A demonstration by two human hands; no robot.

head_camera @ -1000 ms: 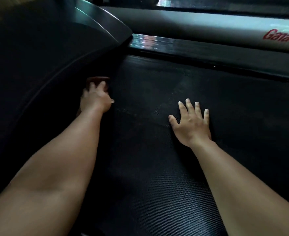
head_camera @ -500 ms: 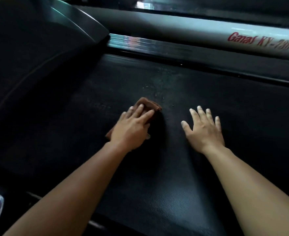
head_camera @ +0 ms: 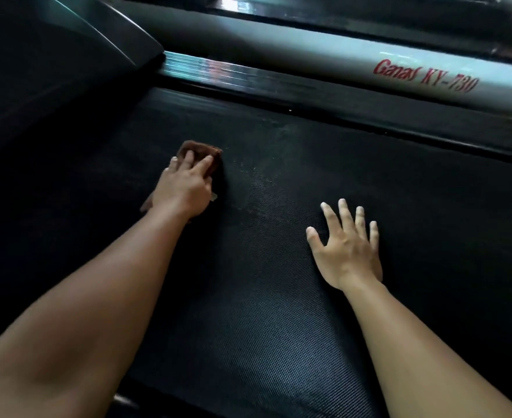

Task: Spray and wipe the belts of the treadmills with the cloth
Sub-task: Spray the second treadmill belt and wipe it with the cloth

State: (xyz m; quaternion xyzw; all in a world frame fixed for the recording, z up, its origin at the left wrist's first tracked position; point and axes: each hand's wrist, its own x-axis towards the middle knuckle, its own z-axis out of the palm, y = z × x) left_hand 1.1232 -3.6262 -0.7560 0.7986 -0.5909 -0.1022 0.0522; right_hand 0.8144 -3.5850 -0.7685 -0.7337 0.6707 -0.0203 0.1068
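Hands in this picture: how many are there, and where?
2. The left hand presses a brown cloth onto the belt, farther off at left; the right hand lies flat on the belt, fingers spread, nearer at right. No other hand shows.

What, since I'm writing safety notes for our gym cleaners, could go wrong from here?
1. The right hand lies flat on the belt, seemingly as a prop; if the belt rolls, the person could pitch forward.
2. The left hand presses the cloth under straight fingers without gripping, so it may bunch or slip out.
3. Faint specks right of the cloth might be missed in this dim light.
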